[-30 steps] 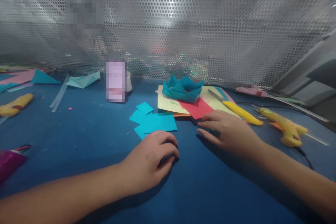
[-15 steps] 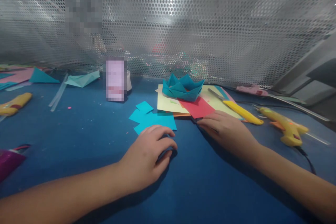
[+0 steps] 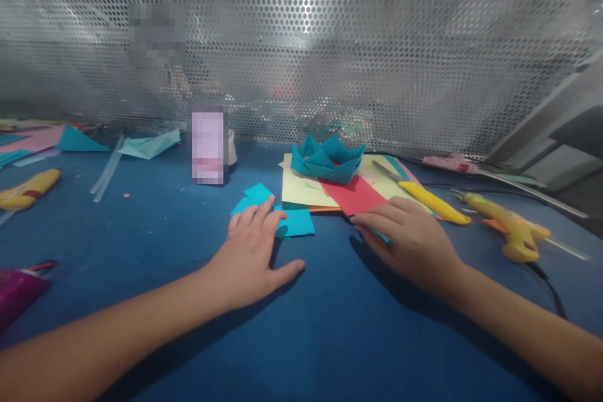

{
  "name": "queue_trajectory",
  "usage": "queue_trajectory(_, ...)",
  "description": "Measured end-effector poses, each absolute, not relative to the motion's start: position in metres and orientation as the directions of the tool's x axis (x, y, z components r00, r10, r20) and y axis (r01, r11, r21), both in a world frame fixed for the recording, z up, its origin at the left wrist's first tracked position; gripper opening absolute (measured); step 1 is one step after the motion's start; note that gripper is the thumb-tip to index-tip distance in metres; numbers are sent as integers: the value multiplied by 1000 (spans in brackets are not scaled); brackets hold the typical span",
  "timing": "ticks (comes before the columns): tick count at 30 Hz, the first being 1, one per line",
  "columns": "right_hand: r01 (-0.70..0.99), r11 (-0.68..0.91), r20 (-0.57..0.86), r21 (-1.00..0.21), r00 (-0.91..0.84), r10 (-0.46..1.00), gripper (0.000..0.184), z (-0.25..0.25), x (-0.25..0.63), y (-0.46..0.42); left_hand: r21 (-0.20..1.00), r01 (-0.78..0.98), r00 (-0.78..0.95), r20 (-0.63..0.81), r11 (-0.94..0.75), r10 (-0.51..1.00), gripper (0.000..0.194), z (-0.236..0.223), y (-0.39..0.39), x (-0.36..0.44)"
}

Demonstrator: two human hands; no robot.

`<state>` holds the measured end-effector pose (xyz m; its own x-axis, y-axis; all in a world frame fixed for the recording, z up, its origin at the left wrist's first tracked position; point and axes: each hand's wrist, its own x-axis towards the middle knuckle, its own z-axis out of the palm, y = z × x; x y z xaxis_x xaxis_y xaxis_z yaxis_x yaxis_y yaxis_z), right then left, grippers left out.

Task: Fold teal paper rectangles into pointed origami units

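My left hand (image 3: 254, 251) lies with spread fingers over flat bright-blue paper pieces (image 3: 299, 222), its fingertips resting on them and the thumb out on the table. Closed in a pinch, my right hand (image 3: 405, 232) is just in front of a red paper strip (image 3: 355, 195). A bit of blue paper (image 3: 377, 232) shows between its fingers; the rest is hidden by the hand. Beyond it, a folded teal paper boat (image 3: 327, 160) sits on a stack of coloured paper (image 3: 301, 188), partly over the red strip.
A yellow utility knife (image 3: 433, 201) lies on the stack's right side, with a yellow glue gun (image 3: 516, 226) and its cord farther right. A phone (image 3: 208, 147) stands upright at the back. Clear glue sticks (image 3: 107, 169) and another yellow glue gun (image 3: 32, 188) are at left.
My left hand has shifted left and forward onto the blue paper pieces, and its fingers have spread. The right hand stays almost in place; blue paper now shows beneath its fingers.
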<state>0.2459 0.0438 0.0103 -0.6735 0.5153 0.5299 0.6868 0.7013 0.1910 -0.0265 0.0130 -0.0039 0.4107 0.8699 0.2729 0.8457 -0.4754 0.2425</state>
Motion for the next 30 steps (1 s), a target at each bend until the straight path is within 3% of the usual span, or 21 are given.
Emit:
queue_trajectory(5,618,758,542,210,-719,436,18,9,238,31,266,827,400,340,-495,851,43,-6,23,-28)
queue_trajectory(10,591,806,499,31,-708,500,20,3,233,25,409,714,418,403,-568,814,20,0,24,-26)
queue_trajectory(13,617,738,435,-273,-605,667,29,5,228,21,501,643,412,412,-579,813,8,9,18,-21)
queue_trajectory(14,601,672,383,-431,-553,740,32,6,226,19,605,584,361,404,-542,840,5,11,15,-18)
queue_trajectory(16,475,496,274,-727,-461,844,33,9,222,15,780,457,235,357,-427,904,4,14,8,-12)
queue_trajectory(18,344,350,182,-872,-436,881,26,13,217,11,891,346,183,243,-294,953,8,15,2,-7)
queue_trajectory(20,326,224,67,-918,-432,900,14,16,213,7,943,286,180,121,-169,976,13,15,-2,-3)
queue_trajectory(23,305,58,-63,-951,-373,926,26,20,209,2,966,243,192,41,-88,980,19,18,-5,-1)
queue_trajectory(30,246,-161,-255,-956,-419,872,36,19,209,5,972,159,336,-217,172,916,61,29,-10,0)
